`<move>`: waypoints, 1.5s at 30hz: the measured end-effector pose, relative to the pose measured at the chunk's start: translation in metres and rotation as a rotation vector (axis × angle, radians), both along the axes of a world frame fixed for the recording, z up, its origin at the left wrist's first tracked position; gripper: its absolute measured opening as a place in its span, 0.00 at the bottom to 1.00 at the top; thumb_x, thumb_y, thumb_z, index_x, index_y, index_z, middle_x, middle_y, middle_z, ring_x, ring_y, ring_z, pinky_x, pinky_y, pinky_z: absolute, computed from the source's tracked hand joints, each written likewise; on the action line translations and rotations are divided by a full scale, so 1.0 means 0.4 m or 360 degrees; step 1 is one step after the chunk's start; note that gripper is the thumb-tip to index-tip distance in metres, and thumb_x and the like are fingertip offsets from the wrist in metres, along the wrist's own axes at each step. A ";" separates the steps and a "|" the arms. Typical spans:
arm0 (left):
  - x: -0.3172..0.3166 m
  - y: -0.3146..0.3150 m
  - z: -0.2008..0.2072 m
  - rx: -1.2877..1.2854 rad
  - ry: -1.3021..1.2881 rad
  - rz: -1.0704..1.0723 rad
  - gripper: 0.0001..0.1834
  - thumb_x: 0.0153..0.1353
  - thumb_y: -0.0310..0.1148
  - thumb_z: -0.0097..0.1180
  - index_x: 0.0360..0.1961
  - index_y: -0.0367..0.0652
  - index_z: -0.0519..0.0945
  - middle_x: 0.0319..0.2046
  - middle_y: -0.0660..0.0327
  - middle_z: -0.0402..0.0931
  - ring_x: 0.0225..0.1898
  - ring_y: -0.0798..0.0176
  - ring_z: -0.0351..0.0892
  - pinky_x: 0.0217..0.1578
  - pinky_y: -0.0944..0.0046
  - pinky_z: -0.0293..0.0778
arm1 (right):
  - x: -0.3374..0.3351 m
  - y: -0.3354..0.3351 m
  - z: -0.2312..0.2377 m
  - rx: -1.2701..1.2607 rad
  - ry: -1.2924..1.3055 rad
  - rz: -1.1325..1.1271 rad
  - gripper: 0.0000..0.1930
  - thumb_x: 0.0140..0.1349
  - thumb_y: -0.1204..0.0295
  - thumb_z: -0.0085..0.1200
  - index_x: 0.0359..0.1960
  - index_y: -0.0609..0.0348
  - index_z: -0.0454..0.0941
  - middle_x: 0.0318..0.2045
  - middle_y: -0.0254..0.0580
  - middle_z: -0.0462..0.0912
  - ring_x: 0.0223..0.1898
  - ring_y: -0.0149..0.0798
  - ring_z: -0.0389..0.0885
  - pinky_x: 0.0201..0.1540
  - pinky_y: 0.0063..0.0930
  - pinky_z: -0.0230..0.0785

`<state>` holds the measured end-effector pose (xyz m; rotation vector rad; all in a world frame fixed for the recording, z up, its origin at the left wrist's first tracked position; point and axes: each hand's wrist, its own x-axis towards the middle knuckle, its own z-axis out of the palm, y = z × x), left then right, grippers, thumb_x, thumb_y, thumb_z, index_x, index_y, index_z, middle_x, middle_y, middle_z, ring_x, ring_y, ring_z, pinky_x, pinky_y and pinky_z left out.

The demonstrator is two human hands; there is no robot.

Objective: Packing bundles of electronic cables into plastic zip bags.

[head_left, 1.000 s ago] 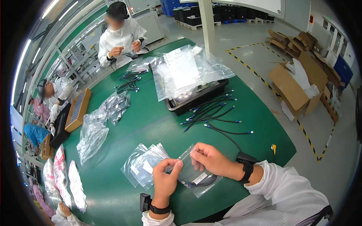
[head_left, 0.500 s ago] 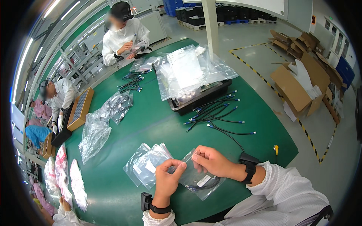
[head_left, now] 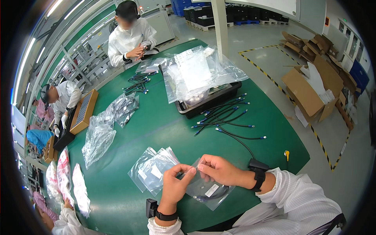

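Between my hands is a clear plastic zip bag [head_left: 213, 199] with a white label and a coiled black cable inside. My left hand [head_left: 177, 183] pinches the top edge of the bag between thumb and finger. Right beside it, my right hand [head_left: 219, 170] is closed on the same edge, thumb and forefinger together. The lower part of the bag hangs over the table's near side. To the left of my left hand lies a pile of flat clear bags [head_left: 153, 170] with white labels. Beyond my right hand several loose black cables [head_left: 225, 117] with blue-sleeved metal lugs are spread out.
A black tray [head_left: 192, 112] heaped with clear bags stands on the green table [head_left: 156, 129]. Crumpled plastic bags [head_left: 100, 139] lie to the left. A small yellow-topped piece [head_left: 287, 155] sits near the right edge. Other people work along the far and left sides.
My right hand has shifted slightly left and down, so its fingertips now meet my left hand's at the bag's edge. Across the table, a person's hands have come together.
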<state>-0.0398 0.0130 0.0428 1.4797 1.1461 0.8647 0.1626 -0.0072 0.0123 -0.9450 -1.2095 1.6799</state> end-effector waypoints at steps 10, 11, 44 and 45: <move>-0.005 0.002 -0.020 0.0129 0.0051 -0.0123 0.11 0.64 0.33 0.67 0.38 0.34 0.86 0.29 0.63 0.85 0.31 0.71 0.78 0.36 0.66 0.75 | -0.008 -0.016 -0.010 0.0057 0.0025 -0.0079 0.10 0.77 0.65 0.49 0.41 0.59 0.73 0.30 0.32 0.78 0.29 0.24 0.77 0.32 0.21 0.72; -0.005 0.007 -0.034 0.0193 0.0066 -0.0156 0.11 0.64 0.33 0.67 0.40 0.34 0.86 0.30 0.62 0.86 0.31 0.70 0.79 0.36 0.66 0.75 | -0.002 -0.018 -0.011 0.0043 -0.0048 0.0001 0.10 0.78 0.65 0.48 0.41 0.59 0.74 0.29 0.32 0.78 0.28 0.24 0.76 0.32 0.21 0.71; 0.001 -0.020 0.009 0.0571 0.0506 -0.0075 0.06 0.62 0.36 0.66 0.32 0.46 0.85 0.27 0.70 0.81 0.31 0.71 0.76 0.50 0.63 0.59 | 0.016 0.014 0.029 0.0226 -0.0090 -0.0288 0.06 0.71 0.74 0.56 0.36 0.62 0.77 0.27 0.35 0.82 0.29 0.24 0.78 0.34 0.21 0.72; 0.003 -0.020 0.003 0.0549 0.0510 -0.0050 0.06 0.62 0.36 0.66 0.32 0.46 0.85 0.27 0.70 0.81 0.31 0.71 0.76 0.51 0.63 0.59 | 0.021 0.020 0.030 0.0189 -0.0064 -0.0322 0.05 0.71 0.74 0.56 0.36 0.62 0.77 0.27 0.35 0.82 0.29 0.24 0.78 0.34 0.20 0.71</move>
